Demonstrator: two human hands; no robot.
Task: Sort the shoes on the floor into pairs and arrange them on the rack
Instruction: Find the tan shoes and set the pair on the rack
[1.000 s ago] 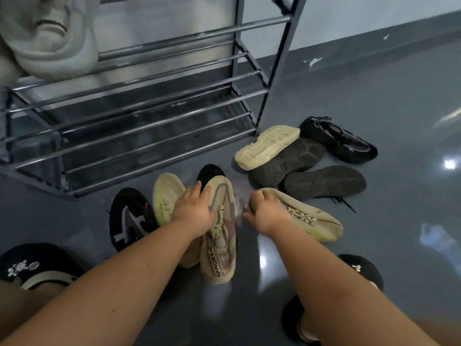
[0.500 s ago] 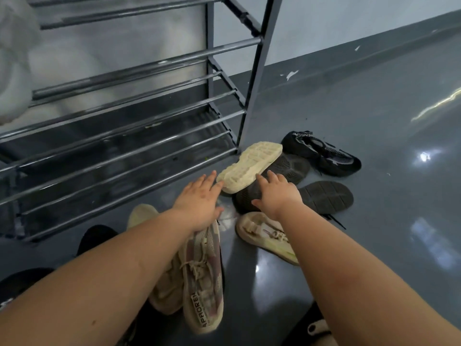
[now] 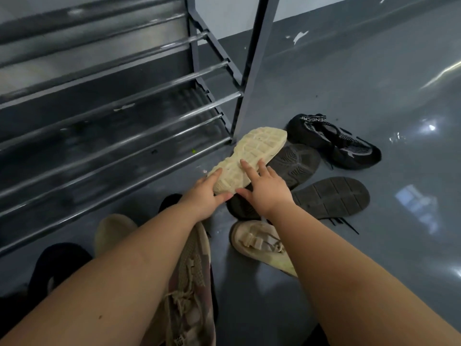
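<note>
left hand point(image 3: 203, 197): at the near end of the cream-soled shoe point(image 3: 252, 156), fingers along its left edge and thumb at its tip; the grip is a loose clasp on the shoe's end.
right hand point(image 3: 265, 189): fingers spread flat on the same sole, thumb under its near tip; the grip is wide, pressing rather than closed around it.
cream-soled shoe: sole up, lying slantwise, its far end just beside the rack's front right post point(image 3: 252, 78), its right side resting over a dark sole.
dark upturned shoes: one with a wavy tread point(image 3: 294, 162) partly under the cream sole; a second with a ribbed tread point(image 3: 331, 197) beside it to the right, laces trailing on the floor point(image 3: 349, 71).
black knit shoe point(image 3: 334, 141): upright, farthest right in the group, white lettering on its collar (too small to read surely).
beige strapped shoe point(image 3: 259, 242): on the floor near the right forearm, partly hidden by it.
tan and pink laced shoe point(image 3: 192, 283): under the left forearm, toe pointing toward the rack.
other shoes: a tan toe point(image 3: 112, 231) and a black shape point(image 3: 59, 260) at the near left, mostly hidden.
rack point(image 3: 119, 101): grey metal with bar shelves, standing on the floor at the left; the visible shelves hold no shoes.
</note>
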